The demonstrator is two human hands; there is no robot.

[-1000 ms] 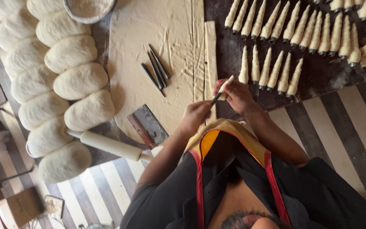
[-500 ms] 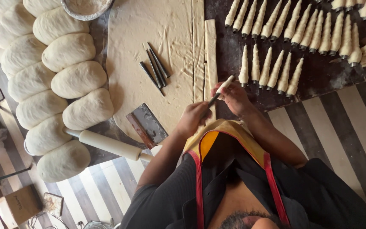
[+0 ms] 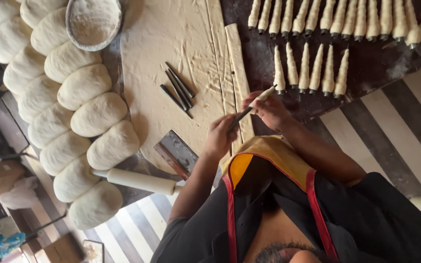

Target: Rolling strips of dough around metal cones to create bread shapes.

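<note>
While both hands meet at the centre of the frame, the left hand [image 3: 219, 138] pinches the dark lower end of a thin cone mould [image 3: 251, 108], fingers closed on it, and the right hand [image 3: 269, 109] has its fingers wrapped round the upper end, where a pale dough strip [image 3: 265, 93] covers the metal. By the look of it the mould is stiff and light, likely slick where bare, so the bare end is the firm place to grip. The dough looks soft, stretchy and easy to tear or dent; it wants light fingers.

Finished cones [image 3: 310, 70] lie in rows at upper right on a dark tray [image 3: 376, 63]. Spare moulds [image 3: 177, 90] lie on the dough sheet [image 3: 171, 44] at centre. Dough balls [image 3: 81, 104] crowd the left, with a flour bowl [image 3: 93, 22] at top and a rolling pin [image 3: 140, 181] below. A brown cardboard box [image 3: 64, 249] sits at lower left; no labels are legible.
</note>
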